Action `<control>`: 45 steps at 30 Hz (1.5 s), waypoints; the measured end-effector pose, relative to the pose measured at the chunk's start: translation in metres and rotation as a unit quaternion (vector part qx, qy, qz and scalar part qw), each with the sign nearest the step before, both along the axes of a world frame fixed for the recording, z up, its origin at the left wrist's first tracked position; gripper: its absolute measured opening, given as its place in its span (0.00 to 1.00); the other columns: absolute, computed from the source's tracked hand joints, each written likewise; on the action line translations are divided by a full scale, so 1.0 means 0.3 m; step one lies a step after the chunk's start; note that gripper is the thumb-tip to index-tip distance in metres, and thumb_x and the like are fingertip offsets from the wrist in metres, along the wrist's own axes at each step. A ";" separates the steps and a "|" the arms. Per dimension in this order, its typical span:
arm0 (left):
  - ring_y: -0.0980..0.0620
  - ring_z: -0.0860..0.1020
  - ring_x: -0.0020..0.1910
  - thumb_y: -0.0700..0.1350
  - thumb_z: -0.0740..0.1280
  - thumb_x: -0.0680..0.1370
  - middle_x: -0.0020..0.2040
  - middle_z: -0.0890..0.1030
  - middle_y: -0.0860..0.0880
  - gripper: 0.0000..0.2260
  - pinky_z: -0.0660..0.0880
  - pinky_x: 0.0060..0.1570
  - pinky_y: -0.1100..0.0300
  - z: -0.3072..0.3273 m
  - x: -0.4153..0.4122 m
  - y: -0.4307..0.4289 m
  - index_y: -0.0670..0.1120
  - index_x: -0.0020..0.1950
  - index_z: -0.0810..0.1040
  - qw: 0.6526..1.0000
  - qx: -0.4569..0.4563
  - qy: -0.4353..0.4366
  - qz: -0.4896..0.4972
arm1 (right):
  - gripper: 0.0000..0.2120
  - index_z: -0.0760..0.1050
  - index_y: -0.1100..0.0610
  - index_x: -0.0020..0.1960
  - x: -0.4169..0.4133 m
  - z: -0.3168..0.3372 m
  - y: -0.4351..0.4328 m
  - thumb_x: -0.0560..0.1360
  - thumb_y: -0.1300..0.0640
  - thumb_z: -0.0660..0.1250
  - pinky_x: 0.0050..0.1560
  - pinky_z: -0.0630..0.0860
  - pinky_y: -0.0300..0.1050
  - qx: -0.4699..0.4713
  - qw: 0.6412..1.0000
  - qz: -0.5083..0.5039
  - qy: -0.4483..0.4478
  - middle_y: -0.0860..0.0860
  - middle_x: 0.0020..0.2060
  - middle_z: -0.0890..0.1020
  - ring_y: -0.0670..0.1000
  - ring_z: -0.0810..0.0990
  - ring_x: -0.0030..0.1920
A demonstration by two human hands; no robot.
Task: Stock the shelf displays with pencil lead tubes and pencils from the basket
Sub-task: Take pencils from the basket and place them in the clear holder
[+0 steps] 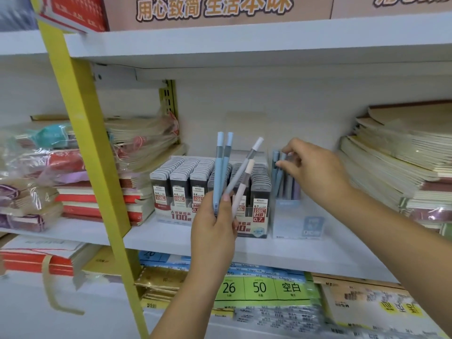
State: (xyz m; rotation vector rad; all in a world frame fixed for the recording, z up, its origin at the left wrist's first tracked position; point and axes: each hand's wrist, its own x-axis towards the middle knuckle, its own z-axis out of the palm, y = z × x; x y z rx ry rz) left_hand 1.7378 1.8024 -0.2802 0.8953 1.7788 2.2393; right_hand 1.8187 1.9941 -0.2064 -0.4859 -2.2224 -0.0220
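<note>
**Pencils going into the shelf holder**

White shelf (171, 241) carries the lead tube display (186, 182), packed full in rows, just left of the clear pencil holder (296, 216). Person's left hand (215, 223) grips four spare pencils (219, 172), fanned upright on the near side, likely queued for feeding. Their right hand (310, 167) pinches the top of one pencil (277, 165) standing in the holder, probably seating it.
</note>
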 end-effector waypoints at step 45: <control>0.55 0.80 0.29 0.51 0.60 0.84 0.35 0.83 0.52 0.08 0.73 0.26 0.65 0.001 0.057 0.064 0.52 0.53 0.77 0.994 -0.013 -0.003 -0.108 | 0.09 0.77 0.54 0.52 0.114 -0.013 0.090 0.73 0.55 0.72 0.43 0.63 0.44 -0.043 0.998 -0.045 -0.016 0.50 0.45 0.70 0.55 0.72 0.51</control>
